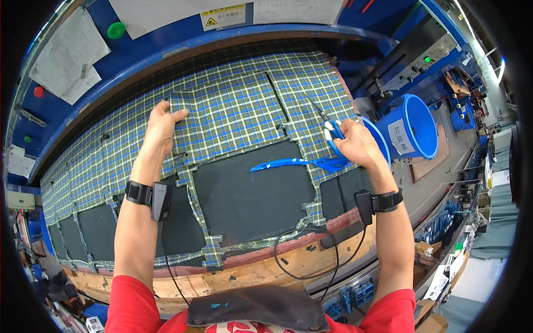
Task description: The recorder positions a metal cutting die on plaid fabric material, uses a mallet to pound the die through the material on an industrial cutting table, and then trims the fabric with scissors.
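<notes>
A green, blue and white plaid fabric [233,111] lies across a dark work surface, with large rectangular openings cut out along its near side. My left hand [162,126] pinches the fabric's cut panel near its left corner, thumb and fingertips closed on the edge. At the panel's right side a dark slit [277,97] runs through the cloth. My right hand [356,143] is closed around the blue handles of a pair of scissors [323,114], whose blades point up and left over the fabric. A blue strap [286,162] trails left from beneath that hand.
Two blue bins stand to the right, one a labelled bin [408,130]. Behind the fabric rises a blue machine frame [166,41] with papers and a yellow warning sign [223,18]. A black cable [276,252] loops over the wooden front edge [244,277], among dark scraps.
</notes>
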`<state>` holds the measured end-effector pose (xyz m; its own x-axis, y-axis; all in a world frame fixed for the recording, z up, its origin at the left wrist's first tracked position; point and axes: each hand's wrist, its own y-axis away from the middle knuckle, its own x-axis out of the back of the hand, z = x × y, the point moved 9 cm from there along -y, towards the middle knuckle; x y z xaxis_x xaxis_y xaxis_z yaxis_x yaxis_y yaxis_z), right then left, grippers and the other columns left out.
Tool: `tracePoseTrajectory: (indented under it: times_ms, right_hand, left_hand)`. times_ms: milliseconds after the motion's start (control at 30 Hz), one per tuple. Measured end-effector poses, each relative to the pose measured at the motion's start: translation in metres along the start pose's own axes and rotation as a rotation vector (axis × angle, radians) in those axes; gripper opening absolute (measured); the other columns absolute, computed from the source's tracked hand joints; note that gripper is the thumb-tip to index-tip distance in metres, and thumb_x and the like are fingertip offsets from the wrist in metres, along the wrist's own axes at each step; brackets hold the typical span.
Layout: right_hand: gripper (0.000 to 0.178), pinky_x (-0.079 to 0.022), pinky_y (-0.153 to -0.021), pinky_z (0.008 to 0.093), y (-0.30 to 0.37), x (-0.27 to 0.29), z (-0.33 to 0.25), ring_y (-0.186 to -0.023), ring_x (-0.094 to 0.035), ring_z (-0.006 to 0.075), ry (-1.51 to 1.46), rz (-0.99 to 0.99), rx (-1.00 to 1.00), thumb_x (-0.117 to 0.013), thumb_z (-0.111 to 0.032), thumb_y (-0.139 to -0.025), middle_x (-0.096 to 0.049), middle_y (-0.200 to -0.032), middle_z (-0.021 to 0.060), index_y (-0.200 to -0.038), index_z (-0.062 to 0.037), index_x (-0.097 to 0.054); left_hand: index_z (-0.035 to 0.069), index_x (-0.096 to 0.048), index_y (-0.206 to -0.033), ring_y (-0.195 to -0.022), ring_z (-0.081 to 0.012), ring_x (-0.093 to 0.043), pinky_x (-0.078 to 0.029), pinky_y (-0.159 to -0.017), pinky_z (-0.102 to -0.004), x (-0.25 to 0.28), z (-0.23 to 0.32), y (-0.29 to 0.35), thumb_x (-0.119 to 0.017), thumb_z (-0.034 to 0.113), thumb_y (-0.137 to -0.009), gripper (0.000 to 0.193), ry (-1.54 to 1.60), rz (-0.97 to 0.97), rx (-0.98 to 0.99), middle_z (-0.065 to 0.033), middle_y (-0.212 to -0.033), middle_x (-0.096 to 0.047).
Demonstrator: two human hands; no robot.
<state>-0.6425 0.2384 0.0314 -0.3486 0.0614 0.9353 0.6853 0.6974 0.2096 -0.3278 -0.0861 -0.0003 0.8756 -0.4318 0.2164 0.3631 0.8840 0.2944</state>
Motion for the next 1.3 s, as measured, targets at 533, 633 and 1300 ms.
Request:
tracePoseTrajectory:
  times_ms: [533,633,1300]
  right_hand:
    - [0.059,-0.05,-0.08,0.0302,0.034,0.014,-0.008,-0.091,-0.061,0.0154,-0.626,-0.347,0.024,-0.079,-0.042,-0.091,-0.068,-0.1,0.0115,-0.12,0.0067,-0.064]
    - [0.062,-0.051,-0.082,0.0317,0.031,0.012,-0.006,-0.093,-0.062,0.0167,-0.581,-0.362,-0.011,-0.08,-0.043,-0.09,-0.068,-0.101,0.0123,-0.121,0.0073,-0.063]
    - [0.053,-0.044,-0.065,0.0341,-0.008,0.023,-0.003,-0.072,-0.057,0.0172,-0.369,-0.352,0.148,-0.081,-0.049,-0.086,-0.059,-0.074,0.0087,-0.089,0.0025,-0.068]
  left_hand:
    - [-0.017,-0.041,-0.147,-0.14,-0.0455,-0.047,-0.03,-0.121,-0.0505,-0.013,0.027,-0.054,-0.079,0.024,-0.086,0.083,-0.233,-0.197,0.034,-0.0383,-0.145,-0.05]
    - [-0.018,-0.055,-0.136,-0.131,-0.0453,-0.056,-0.044,-0.11,-0.0464,-0.024,0.045,-0.061,-0.084,0.03,-0.08,0.079,-0.474,-0.264,-0.049,-0.0382,-0.136,-0.057]
    - [-0.003,-0.072,-0.084,-0.085,-0.0387,-0.073,-0.058,-0.081,-0.0497,-0.134,0.083,-0.047,-0.065,0.055,-0.094,0.06,-1.158,-0.243,-0.566,-0.024,-0.083,-0.072]
